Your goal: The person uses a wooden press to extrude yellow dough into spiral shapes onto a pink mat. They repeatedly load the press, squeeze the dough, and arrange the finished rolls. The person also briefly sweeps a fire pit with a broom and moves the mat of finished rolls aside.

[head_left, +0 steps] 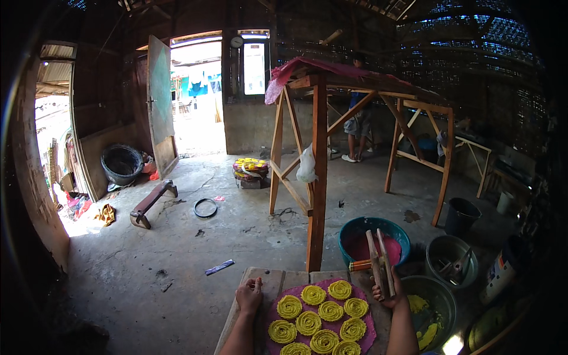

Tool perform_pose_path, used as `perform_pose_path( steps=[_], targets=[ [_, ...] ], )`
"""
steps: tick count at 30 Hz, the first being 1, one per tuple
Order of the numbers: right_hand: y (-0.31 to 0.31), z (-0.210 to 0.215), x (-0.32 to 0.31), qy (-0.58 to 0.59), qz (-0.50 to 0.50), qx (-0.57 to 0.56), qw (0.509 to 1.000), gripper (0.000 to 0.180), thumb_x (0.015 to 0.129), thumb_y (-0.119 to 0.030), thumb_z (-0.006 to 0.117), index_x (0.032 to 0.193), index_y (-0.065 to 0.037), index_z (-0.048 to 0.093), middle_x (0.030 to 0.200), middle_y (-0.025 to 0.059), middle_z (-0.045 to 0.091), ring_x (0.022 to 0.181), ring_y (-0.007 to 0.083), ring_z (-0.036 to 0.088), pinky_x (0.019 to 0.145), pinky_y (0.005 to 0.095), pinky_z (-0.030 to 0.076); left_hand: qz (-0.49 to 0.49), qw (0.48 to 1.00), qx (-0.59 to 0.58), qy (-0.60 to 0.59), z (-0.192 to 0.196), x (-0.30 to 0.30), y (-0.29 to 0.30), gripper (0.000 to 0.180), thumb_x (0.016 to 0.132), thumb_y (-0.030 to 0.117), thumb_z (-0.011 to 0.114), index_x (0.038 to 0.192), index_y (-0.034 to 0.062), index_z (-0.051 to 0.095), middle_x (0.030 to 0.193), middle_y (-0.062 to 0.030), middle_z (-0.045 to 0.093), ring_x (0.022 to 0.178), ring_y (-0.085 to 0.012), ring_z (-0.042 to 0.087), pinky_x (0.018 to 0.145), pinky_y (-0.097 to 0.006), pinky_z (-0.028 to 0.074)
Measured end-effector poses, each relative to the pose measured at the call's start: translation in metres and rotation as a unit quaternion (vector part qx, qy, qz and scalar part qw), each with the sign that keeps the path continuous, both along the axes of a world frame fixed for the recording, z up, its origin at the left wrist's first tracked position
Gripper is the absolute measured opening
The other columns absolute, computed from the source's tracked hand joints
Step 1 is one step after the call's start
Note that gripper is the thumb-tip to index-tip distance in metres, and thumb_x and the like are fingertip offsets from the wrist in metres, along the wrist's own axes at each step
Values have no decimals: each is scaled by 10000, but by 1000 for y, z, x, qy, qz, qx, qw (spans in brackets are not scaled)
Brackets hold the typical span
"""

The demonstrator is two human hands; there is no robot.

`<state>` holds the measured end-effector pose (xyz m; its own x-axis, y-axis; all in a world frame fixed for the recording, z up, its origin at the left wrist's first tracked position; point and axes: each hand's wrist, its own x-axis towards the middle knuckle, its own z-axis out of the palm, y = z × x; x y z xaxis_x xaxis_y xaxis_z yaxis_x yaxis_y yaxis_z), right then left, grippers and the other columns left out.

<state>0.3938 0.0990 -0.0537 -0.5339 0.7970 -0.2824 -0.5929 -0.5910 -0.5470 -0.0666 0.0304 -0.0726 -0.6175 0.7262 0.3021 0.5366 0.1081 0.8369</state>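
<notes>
A wooden hinged press tool [380, 263] is gripped upright in the right hand [387, 294], fingers wrapped around its lower end.

The left hand [249, 294] is rested, loosely curled, on the wooden board [260, 281] beside a round purple mat [370, 337] laid with yellow spiral coils [322, 313]; a blue basin of red paste [355, 234] is seen beyond.
</notes>
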Motion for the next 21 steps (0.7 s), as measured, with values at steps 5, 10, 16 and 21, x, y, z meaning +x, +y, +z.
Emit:
perform_pose_path(
  steps=[5,10,16,21],
  targets=[
    [0,1,-1,0,3,7,1000,905,729,-791,553,1187,-14,486,763,97,516,610,203,533,583,328,454,1,1000,-18,12,-2,-2,0,349,880,413,623,823,85,728,785,-110,699,770,-249,677,708,-373,501],
    [3,-4,1,24,22,4,999,898,734,-783,559,1183,-9,484,784,109,517,631,207,539,595,331,460,4,1000,-19,14,-3,-4,0,342,878,408,627,832,84,727,788,-112,701,779,-249,679,710,-372,503],
    [3,-5,5,19,27,25,999,889,748,-777,546,1182,-3,492,800,117,533,652,211,553,609,335,467,-4,1000,-11,-1,0,-1,-1,322,879,378,636,832,70,719,780,-115,702,748,-258,685,688,-375,511],
    [0,-1,3,13,29,31,999,893,761,-778,527,1182,9,497,792,107,539,664,207,548,610,327,463,-13,1000,4,-12,8,3,-5,289,883,327,644,812,55,711,763,-114,701,717,-245,687,662,-349,506]
  ],
)
